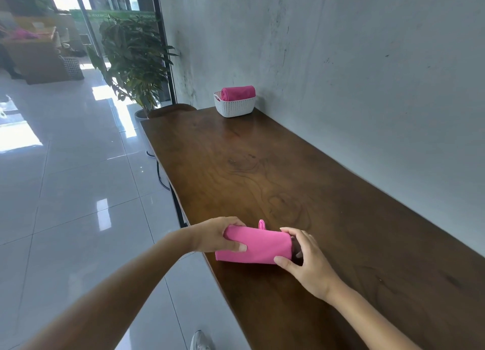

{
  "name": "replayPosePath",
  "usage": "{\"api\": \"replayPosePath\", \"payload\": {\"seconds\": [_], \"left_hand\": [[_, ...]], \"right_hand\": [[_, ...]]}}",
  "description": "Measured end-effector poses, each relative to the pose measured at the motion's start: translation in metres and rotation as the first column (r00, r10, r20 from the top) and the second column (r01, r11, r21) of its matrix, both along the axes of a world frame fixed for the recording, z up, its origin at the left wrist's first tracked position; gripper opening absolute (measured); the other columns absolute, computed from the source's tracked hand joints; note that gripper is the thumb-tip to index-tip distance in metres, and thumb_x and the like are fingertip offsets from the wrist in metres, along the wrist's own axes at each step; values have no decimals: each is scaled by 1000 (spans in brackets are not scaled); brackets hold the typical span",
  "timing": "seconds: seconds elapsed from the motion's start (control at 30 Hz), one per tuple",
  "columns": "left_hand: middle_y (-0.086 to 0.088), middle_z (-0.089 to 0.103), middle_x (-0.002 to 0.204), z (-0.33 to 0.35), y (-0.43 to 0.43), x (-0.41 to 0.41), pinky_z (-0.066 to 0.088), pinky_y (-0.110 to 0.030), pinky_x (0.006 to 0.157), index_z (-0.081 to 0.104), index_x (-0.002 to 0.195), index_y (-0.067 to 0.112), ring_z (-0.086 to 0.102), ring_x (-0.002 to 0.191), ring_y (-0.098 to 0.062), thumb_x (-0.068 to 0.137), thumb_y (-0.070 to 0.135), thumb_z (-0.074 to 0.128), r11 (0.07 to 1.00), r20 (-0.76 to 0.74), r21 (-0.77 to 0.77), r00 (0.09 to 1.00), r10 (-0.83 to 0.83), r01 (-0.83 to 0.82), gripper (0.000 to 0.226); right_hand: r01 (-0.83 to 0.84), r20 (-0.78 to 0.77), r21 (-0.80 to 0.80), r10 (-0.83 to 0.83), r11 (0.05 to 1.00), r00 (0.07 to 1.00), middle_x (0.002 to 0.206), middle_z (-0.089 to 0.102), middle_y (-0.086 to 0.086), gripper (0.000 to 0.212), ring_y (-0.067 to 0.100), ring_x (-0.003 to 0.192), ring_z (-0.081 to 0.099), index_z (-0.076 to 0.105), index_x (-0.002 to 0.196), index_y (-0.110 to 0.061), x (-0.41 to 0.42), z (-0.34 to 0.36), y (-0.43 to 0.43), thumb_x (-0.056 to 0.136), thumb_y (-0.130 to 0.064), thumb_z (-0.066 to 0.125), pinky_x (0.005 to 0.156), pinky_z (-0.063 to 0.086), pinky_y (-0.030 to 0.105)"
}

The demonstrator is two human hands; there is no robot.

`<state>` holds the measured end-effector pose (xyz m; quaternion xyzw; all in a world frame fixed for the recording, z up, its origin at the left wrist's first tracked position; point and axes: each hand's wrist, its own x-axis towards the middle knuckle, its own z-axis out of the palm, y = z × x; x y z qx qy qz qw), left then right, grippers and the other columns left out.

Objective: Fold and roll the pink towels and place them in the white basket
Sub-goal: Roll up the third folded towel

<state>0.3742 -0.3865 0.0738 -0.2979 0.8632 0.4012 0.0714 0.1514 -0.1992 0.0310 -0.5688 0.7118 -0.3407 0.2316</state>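
A rolled pink towel (259,244) lies near the front left edge of the long wooden table (301,171), its small hanging loop sticking up at the back. My left hand (217,235) grips the roll's left end, thumb on the near side and fingers over the top. My right hand (304,258) holds the right end, fingers curled round it. At the table's far end, against the wall, stands the white basket (235,107) with one rolled pink towel (238,92) lying in it.
A grey wall runs along the table's right side. Glossy floor tiles (78,192) lie to the left, with a potted plant (136,61) beyond the table's far corner. A shoe tip (200,340) shows at the bottom edge.
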Motion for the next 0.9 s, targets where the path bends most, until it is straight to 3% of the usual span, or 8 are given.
{"api": "replayPosePath", "payload": {"seconds": [0.07, 0.17, 0.23, 0.37, 0.6, 0.7, 0.8, 0.9], "left_hand": [[10, 47, 133, 1, 4, -2, 51, -35, 102, 45, 142, 34, 48, 121, -15, 94, 58, 59, 985, 11, -168, 999, 36, -34, 56], [13, 42, 145, 3, 18, -5, 35, -36, 115, 42, 147, 34, 36, 135, -11, 98, 57, 48, 838, -123, -538, 992, 25, -88, 54], [14, 40, 149, 4, 31, -10, 31, -34, 118, 40, 148, 35, 33, 138, -9, 99, 58, 44, 781, -208, -616, 977, -37, -102, 54], [12, 34, 156, -8, 48, -21, 31, -37, 120, 30, 153, 36, 29, 144, -10, 100, 61, 43, 765, -208, -640, 974, -86, -70, 61], [4, 25, 165, -29, 51, -33, 15, -47, 126, 15, 162, 25, 18, 154, -23, 92, 76, 44, 696, -129, -714, 991, -28, -73, 91], [3, 30, 163, -27, 45, -37, 19, -48, 125, 17, 161, 23, 25, 151, -24, 86, 86, 40, 667, -112, -741, 994, -9, -78, 100], [3, 35, 159, -19, 39, -33, 25, -44, 124, 22, 159, 22, 32, 147, -20, 79, 92, 43, 693, -172, -709, 985, 7, -129, 108], [8, 39, 156, -4, 36, -25, 32, -38, 121, 23, 157, 26, 36, 143, -14, 73, 92, 52, 783, -245, -594, 969, 41, -184, 111]], "right_hand": [[10, 30, 31, -11, 999, 999, 133, 46, -24, 78, 0, 122, 48, 39, 139, -50, -4, 2, -7, 73, -87, 56, 95, 55, 27], [25, 117, 81, -34, 996, 993, 131, 51, -20, 74, 5, 119, 55, 45, 135, -46, -7, 5, -20, 75, -88, 54, 92, 58, 29], [33, 190, 88, -49, 996, 980, 126, 57, -15, 64, 8, 114, 60, 51, 129, -43, -7, 9, -29, 79, -84, 54, 87, 60, 29], [71, 289, 118, -103, 990, 952, 110, 68, -12, 51, 7, 102, 66, 60, 116, -37, -2, 22, -42, 85, -76, 53, 87, 59, 30], [187, 274, 220, -245, 957, 930, 98, 71, -5, 74, 12, 91, 67, 66, 105, -22, 8, 33, -52, 77, -87, 43, 74, 53, 26], [197, 258, 260, -265, 945, 929, 98, 69, -2, 72, 15, 93, 66, 66, 102, -21, 11, 41, -51, 82, -84, 36, 83, 56, 31], [157, 303, 248, -230, 956, 925, 98, 71, 1, 74, 16, 97, 66, 68, 100, -19, 13, 56, -49, 85, -82, 31, 91, 57, 35], [138, 344, 196, -200, 971, 917, 97, 72, 0, 71, 14, 98, 67, 71, 99, -20, 19, 77, -45, 91, -77, 29, 84, 56, 29]]}}
